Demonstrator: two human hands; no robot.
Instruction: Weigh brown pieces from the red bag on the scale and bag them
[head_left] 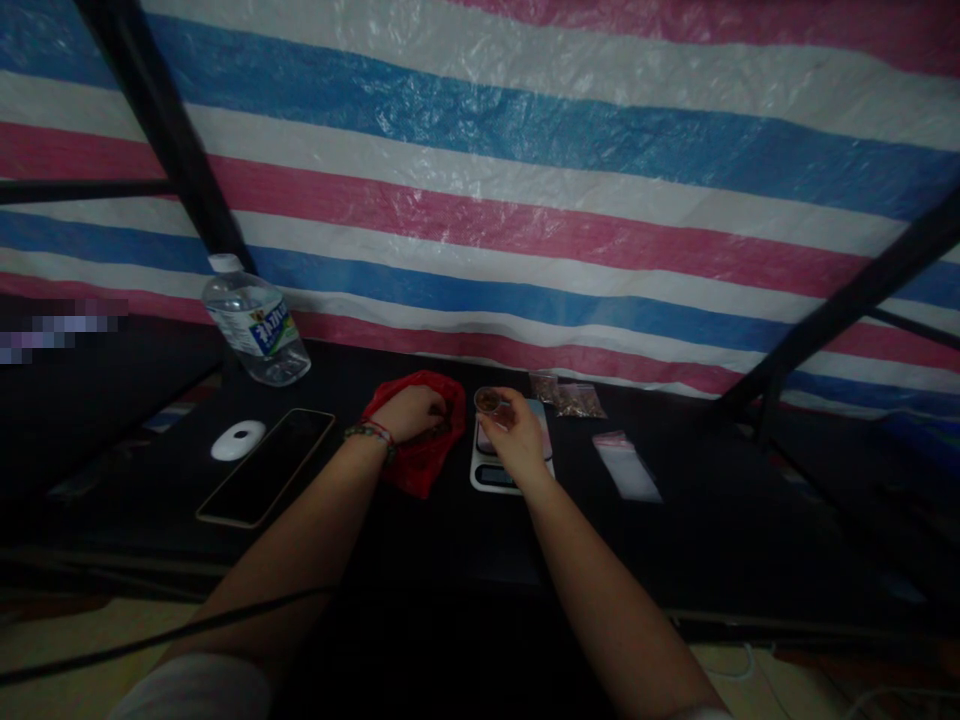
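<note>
Red, white and blue striped plastic sheet [525,120], glossy, creased, along the far side. Black flat table [442,535] before it; a strip of top lies between the items and the near edge.

Far left: clear ribbed plastic bottle [259,325], upright. Nearer: dark-screened rectangular phone [266,468], just beside a smooth white oval case [238,440].

Centre: crinkled red plastic bag [420,470], left hand [409,412] inside, fingers curled; cannot tell if pinching. Right, narrow gap: white-rimmed scale [491,462]. Over it, right hand [517,435] pinches a small clear round cup [488,402], brown bits inside; contact with scale unclear.

Farther right: clear flat sachets [580,401], brown flecks; nearer, whitish flat packet [628,467].
</note>
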